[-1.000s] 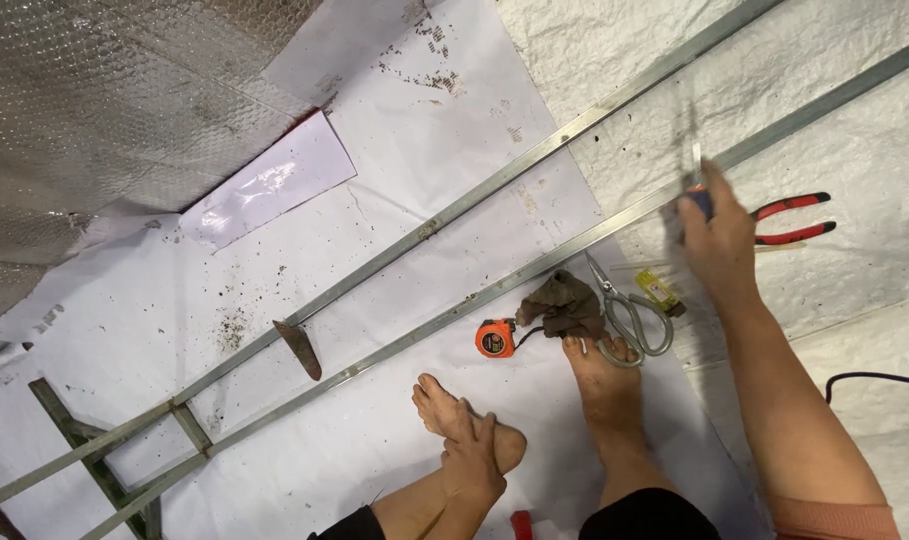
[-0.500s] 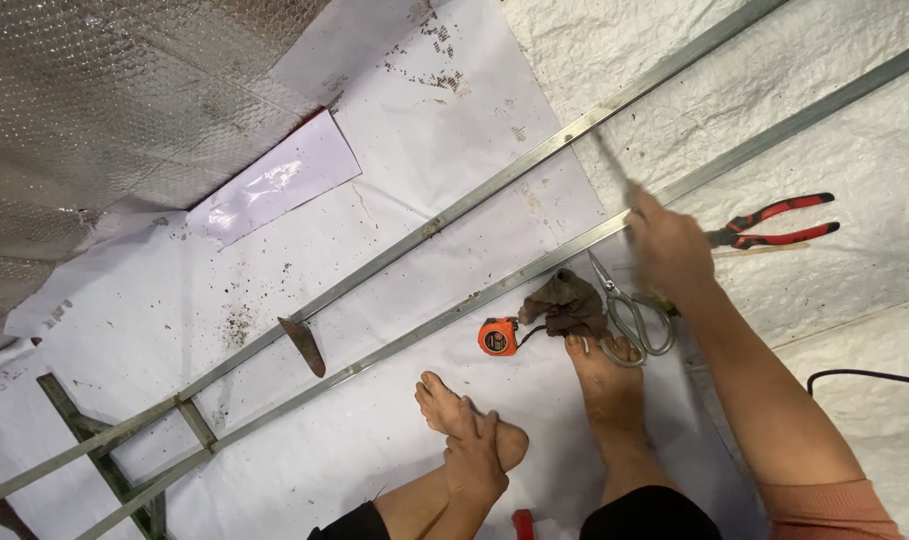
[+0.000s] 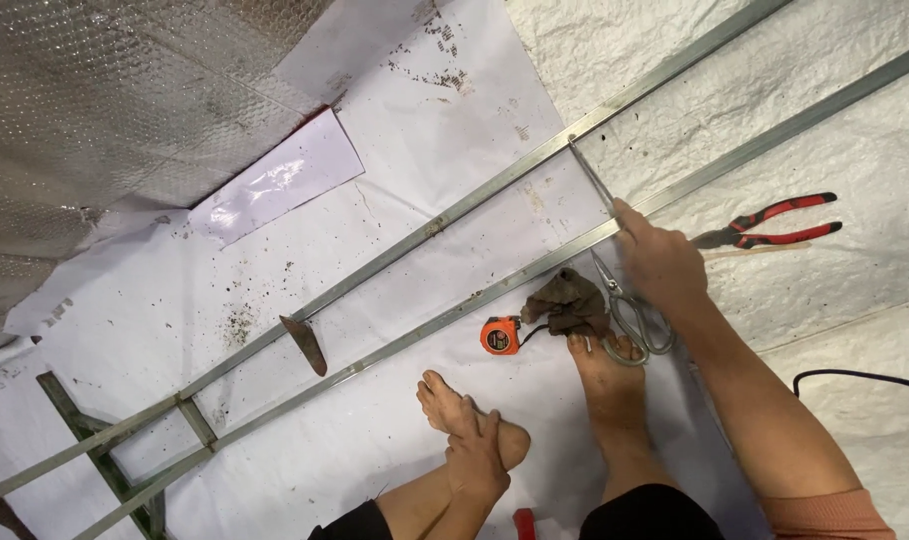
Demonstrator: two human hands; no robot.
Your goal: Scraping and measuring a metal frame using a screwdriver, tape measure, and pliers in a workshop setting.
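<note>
Floor-level metalwork site: rails, pliers

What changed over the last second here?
The right hand left the spot beside the red pliers and moved left, laying a thin metal strip across the two rails. The left hand stays on the foot; scissors, tape measure and rag unmoved.

Dull grey metal rails, a glossy white plastic sheet, crumpled brown cloth, shiny steel scissors.
</note>
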